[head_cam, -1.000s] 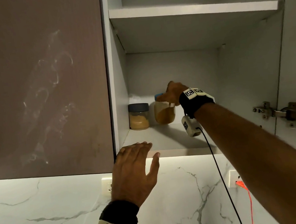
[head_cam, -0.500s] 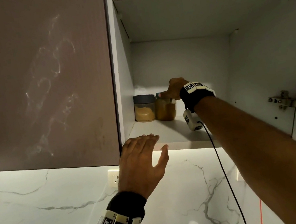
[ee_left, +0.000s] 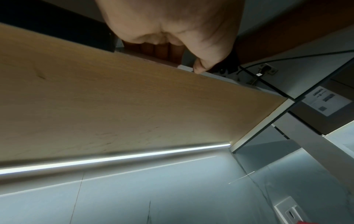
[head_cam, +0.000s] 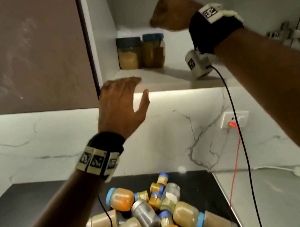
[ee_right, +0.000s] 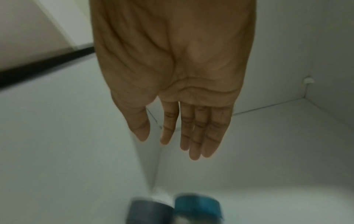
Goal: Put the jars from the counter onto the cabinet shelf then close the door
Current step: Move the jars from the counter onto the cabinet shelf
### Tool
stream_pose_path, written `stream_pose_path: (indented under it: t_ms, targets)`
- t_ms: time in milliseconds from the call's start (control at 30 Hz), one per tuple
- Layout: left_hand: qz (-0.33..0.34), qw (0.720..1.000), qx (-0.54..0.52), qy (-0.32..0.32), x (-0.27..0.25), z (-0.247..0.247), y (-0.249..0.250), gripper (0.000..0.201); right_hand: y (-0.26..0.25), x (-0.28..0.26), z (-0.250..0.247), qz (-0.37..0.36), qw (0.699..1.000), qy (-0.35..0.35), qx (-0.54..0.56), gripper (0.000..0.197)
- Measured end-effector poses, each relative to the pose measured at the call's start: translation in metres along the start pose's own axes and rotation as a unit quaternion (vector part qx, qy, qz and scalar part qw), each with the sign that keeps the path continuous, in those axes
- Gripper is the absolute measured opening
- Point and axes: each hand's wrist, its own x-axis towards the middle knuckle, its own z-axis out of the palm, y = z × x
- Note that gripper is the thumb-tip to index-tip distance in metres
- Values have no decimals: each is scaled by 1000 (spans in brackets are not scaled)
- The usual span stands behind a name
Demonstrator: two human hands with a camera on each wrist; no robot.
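Note:
Two jars stand side by side at the back left of the lower cabinet shelf [head_cam: 169,80]: a dark-lidded jar [head_cam: 129,53] of pale powder and a blue-lidded jar [head_cam: 154,51] of brown powder. My right hand [head_cam: 166,14] hovers above and to the right of them and holds nothing. The right wrist view shows this right hand [ee_right: 168,145] with straight fingers, both lids blurred below it. My left hand [head_cam: 136,86] rests flat at the shelf's front edge, thumb spread. A pile of several jars [head_cam: 149,218] lies on the dark counter [head_cam: 33,201].
A closed brown cabinet door [head_cam: 23,53] is to the left of the open compartment. The open door's hinge [head_cam: 287,32] shows at the right. A wall socket [head_cam: 235,120] with a red plug sits on the marble backsplash. Black cables hang from both wrists.
My right hand let go of the blue-lidded jar and rose up and right; the jar now stands beside the dark-lidded one. My view dropped towards the counter. The left hand stayed put.

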Motion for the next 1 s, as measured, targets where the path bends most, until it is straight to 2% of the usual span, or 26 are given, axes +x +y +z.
stream_pose_path:
  t_ms: [67, 200, 267, 333, 367, 400, 467, 533, 567, 667, 733, 800, 867, 1000]
  targets:
    - [1, 1000, 1, -22, 0, -2, 0, 46, 1, -35, -9, -3, 991, 37, 126, 43]
    - [33, 999, 5, -24, -12, -3, -2, 53, 29, -106, 5, 82, 948, -62, 301, 49]
    - [43, 999, -6, -13, -32, -1, 3, 57, 22, -131, 0, 105, 924, -71, 362, 37]
    - [41, 999, -23, -25, -62, 7, 7, 59, -2, -157, -8, 21, 936, -79, 342, 30]
    - [40, 998, -29, -46, -79, 11, 7, 58, -8, -168, -8, -56, 946, -53, 316, 33]
    - [39, 995, -39, -80, -100, 18, 5, 56, -9, -183, -1, -119, 945, -34, 303, 35]
    - [29, 982, -67, -173, -145, 33, -3, 49, -3, -213, 34, -144, 934, -53, 322, 42]
    - [-18, 955, -81, -285, -197, 50, -14, 50, 9, -253, 89, -106, 939, -105, 311, 42]
    - [-55, 934, -80, -344, -222, 55, -18, 58, 12, -279, 120, -90, 939, -144, 298, 36]
    - [-174, 850, -24, -497, -295, 67, -34, 76, 18, -352, 207, 6, 913, -283, 293, 23]
    - [-214, 802, 18, -557, -335, 72, -43, 91, 16, -397, 253, 76, 895, -365, 246, 33]
    - [-221, 774, 56, -590, -360, 74, -46, 108, 13, -432, 283, 126, 885, -416, 170, 53]
    - [-209, 766, 92, -601, -374, 77, -47, 113, 9, -456, 302, 151, 879, -436, 121, 79]
    - [-189, 765, 126, -602, -381, 80, -40, 100, 0, -488, 329, 178, 862, -470, 67, 113]
